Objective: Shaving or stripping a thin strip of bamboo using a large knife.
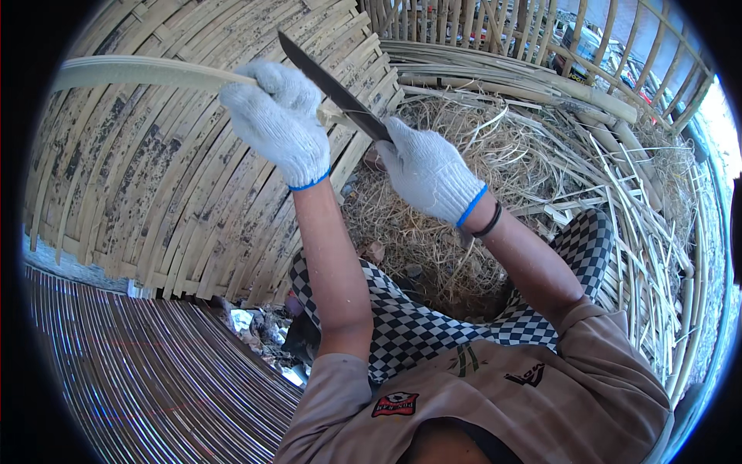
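My left hand [274, 116], in a white knitted glove with a blue cuff, is closed around a long pale bamboo strip [147, 71]. The strip runs out to the left from the fist, and a short end shows on the right, beside the blade. In my right hand [429, 166], gloved the same way, is a long dark-bladed knife [328, 83]. Its blade points up and to the left, past the left fist. The knife's handle is hidden inside the glove. Where blade and strip end meet, I cannot tell whether they touch.
A woven bamboo panel [154, 162] rises on the left. Fine shavings [433, 232] heap up before my checkered trousers. Bundled bamboo strips and poles [533, 89] lie at the back and right, below a slatted fence [495, 23]. Dark ribbed sheeting [147, 363] is at lower left.
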Tool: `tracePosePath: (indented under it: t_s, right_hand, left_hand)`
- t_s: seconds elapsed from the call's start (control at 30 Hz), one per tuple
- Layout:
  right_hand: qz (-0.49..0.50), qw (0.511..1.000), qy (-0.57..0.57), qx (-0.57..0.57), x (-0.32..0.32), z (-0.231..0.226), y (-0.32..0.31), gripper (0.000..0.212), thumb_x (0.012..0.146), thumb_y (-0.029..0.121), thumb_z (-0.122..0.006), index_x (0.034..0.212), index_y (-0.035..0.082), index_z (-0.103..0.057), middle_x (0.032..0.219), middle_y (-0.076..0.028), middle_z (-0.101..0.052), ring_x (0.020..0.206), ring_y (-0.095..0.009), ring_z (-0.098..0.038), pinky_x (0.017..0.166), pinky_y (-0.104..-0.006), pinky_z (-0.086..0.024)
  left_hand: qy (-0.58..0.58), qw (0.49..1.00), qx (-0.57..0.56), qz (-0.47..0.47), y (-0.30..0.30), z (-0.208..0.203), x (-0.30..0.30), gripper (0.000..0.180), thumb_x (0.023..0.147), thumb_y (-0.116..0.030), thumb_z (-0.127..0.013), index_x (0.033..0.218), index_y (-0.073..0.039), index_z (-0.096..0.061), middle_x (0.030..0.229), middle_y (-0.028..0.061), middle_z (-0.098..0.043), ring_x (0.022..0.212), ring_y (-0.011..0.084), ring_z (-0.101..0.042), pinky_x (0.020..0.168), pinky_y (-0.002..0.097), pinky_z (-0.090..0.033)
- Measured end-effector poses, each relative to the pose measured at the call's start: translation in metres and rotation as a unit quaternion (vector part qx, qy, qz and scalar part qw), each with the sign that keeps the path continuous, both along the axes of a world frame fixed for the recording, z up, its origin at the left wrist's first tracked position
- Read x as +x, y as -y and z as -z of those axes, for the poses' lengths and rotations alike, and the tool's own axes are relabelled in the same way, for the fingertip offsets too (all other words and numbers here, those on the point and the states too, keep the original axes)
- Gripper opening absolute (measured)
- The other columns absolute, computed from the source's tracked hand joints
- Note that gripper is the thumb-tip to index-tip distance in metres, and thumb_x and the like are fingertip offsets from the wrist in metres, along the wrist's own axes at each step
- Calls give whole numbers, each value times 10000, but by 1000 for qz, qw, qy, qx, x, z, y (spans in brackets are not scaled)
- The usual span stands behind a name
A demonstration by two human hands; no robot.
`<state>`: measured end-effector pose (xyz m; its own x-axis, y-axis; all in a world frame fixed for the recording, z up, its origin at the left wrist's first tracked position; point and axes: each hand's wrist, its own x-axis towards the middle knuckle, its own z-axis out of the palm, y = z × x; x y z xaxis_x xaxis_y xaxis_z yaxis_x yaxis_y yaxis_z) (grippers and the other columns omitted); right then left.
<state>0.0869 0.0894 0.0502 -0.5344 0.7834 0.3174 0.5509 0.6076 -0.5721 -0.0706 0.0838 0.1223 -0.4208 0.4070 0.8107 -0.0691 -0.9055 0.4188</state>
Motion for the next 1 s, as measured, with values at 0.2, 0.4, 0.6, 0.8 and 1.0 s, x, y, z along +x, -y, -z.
tracePosePath:
  t_s: [0.2,0.4,0.6,0.8,1.0]
  right_hand:
    - [33,999,16,13,-2,10,-5,213,991,235,-540,1057,33,-523,720,-244,-642,735,-464,-652,633,-553,-509]
    - [34,999,-26,-18,-2,36,-13,222,991,247,-532,1064,37,-525,724,-240,-650,734,-466,-654,651,-555,-511]
    - [-17,998,-54,-22,-16,50,-11,212,991,252,-526,1055,51,-547,684,-185,-652,692,-419,-667,618,-525,-520]
    - [-27,998,-2,-62,-51,49,-13,217,979,217,-516,1083,26,-511,710,-215,-659,712,-419,-681,628,-517,-537]
    - [-71,983,31,-169,-60,48,-16,215,950,188,-538,1082,21,-503,724,-215,-668,680,-410,-684,578,-505,-535]
  left_hand:
    - [62,997,-44,-9,0,-4,0,590,952,-657,-525,709,-130,-423,525,-54,-286,416,76,-219,377,263,-171]
    - [89,995,-53,4,1,-6,-9,550,1000,-574,-519,718,-105,-461,541,-28,-344,427,77,-273,362,253,-210]
    - [59,997,-19,46,-13,6,-44,570,967,-627,-521,690,-131,-469,517,-59,-289,397,64,-208,331,259,-157]
    - [94,995,-20,9,6,4,-92,638,1014,-671,-286,585,-200,-261,501,-56,-215,415,90,-140,379,283,-99]
    - [39,991,-14,128,15,19,-120,650,1009,-691,-212,589,-198,-268,507,-35,-222,424,109,-148,390,293,-121]
